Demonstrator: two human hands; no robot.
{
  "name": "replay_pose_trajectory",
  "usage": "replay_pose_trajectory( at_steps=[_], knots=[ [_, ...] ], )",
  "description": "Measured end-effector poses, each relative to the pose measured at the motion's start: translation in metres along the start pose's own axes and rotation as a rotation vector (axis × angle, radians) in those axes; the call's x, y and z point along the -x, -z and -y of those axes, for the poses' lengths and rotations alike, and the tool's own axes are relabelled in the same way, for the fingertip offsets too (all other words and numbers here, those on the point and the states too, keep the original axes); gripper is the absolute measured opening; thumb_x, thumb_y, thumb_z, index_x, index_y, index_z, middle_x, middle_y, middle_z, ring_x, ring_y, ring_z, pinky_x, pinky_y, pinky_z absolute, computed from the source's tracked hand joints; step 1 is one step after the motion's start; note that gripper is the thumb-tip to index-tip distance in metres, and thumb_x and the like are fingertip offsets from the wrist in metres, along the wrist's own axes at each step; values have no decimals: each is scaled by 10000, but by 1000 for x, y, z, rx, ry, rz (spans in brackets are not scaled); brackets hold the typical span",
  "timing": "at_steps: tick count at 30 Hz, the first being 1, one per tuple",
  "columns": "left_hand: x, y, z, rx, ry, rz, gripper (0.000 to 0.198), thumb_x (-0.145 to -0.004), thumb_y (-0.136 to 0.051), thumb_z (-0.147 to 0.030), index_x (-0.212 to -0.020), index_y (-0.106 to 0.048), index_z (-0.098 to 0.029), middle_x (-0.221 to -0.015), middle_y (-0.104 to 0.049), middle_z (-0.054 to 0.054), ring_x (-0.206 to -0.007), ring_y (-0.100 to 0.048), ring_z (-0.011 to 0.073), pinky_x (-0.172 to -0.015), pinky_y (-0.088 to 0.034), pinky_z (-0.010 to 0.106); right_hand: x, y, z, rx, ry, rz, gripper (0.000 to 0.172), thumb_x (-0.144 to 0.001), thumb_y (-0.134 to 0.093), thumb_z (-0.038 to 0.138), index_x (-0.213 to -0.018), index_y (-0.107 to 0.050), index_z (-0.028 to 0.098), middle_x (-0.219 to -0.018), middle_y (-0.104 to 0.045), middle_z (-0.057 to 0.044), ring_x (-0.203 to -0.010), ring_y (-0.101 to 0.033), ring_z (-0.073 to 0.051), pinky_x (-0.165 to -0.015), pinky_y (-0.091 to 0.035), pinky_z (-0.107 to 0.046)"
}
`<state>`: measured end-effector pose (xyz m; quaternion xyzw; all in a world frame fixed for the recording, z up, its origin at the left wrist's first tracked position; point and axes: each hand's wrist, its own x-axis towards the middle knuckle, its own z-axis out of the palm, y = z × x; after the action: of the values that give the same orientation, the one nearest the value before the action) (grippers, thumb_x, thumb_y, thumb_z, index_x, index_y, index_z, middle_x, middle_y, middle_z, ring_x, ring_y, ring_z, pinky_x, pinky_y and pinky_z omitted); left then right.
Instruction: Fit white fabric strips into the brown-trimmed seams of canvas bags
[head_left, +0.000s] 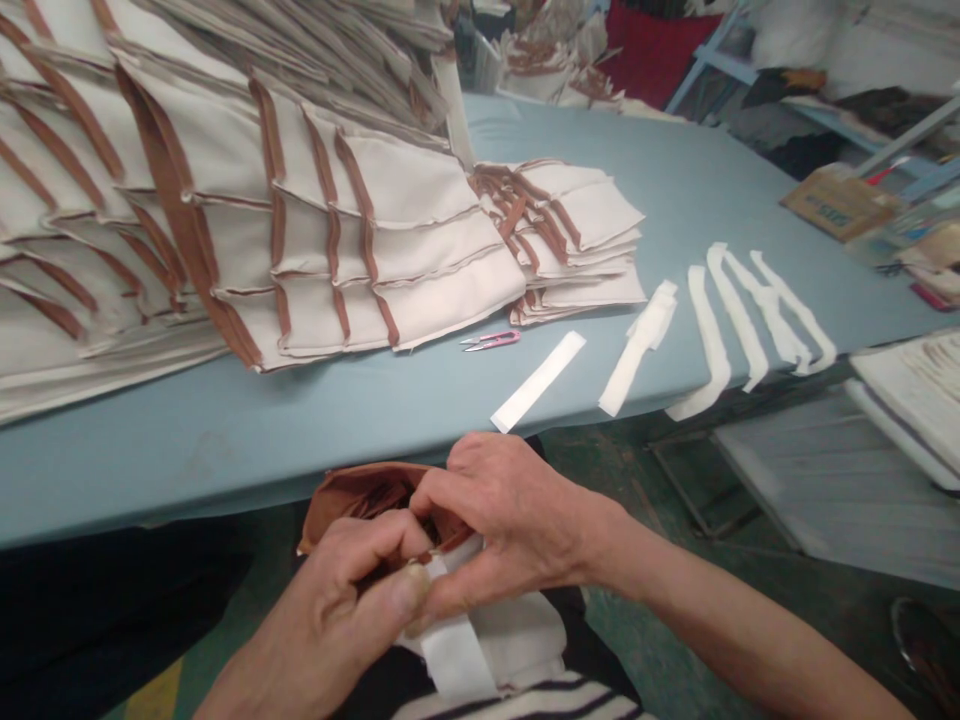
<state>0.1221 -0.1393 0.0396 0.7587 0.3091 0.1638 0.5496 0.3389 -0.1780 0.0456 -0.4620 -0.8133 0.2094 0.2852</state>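
My left hand [352, 590] and my right hand [517, 520] meet in front of my body, below the table edge. Between them is a sewn fabric piece, brown on one part [337, 500] and off-white on another [525, 635]. Pinched in my left thumb and fingers is a white strip [456, 655] that hangs down from the brown edge. The fingers of my right hand close on the brown edge beside it, thumb near the strip. Pink thread snips [491, 341] and a loose white strip [538, 382] lie on the table just beyond.
Large stacks of off-white pieces with brown edging [420, 220] fill the left of the blue table [300, 420]. A smaller stack [592, 240] stands beside them. Several white strips [709, 340] lie to the right. A cardboard box [836, 203] sits at the far right.
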Motion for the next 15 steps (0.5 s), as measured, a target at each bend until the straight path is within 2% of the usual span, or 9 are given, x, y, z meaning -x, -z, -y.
replay_pose_trajectory(
  at_steps=[3,6,11,15],
  knots=[
    [-4,3,-11,-10,-36,-19,341,-924,-593,-370,-609,-582,-238,-563,-570,-42,-512,-530,138,-481,-386,212,0,3,3,-3,-5,63,521,-776,-874,643,-682,-555,243,-582,-609,56,-554,-550,-132,-595,-321,-296],
    [0,6,-9,-64,-44,6,300,-908,-587,-288,-612,-565,-244,-533,-545,-58,-466,-489,123,-441,-363,200,1,5,9,-72,-5,152,581,-826,-867,581,-586,-476,225,-574,-590,55,-560,-538,-113,-555,-287,-279],
    [11,11,-1,-241,-56,112,254,-929,-596,-249,-676,-611,-243,-585,-598,-61,-515,-515,118,-486,-384,192,6,3,13,-135,-24,197,487,-898,-837,468,-609,-540,211,-618,-626,45,-621,-585,-120,-557,-301,-270],
    [19,15,0,-346,-70,133,223,-998,-565,-229,-801,-666,-249,-722,-700,-44,-612,-622,123,-584,-487,176,8,3,12,-163,-70,281,316,-960,-769,372,-726,-664,188,-714,-709,17,-710,-636,-137,-614,-351,-258]
  ],
)
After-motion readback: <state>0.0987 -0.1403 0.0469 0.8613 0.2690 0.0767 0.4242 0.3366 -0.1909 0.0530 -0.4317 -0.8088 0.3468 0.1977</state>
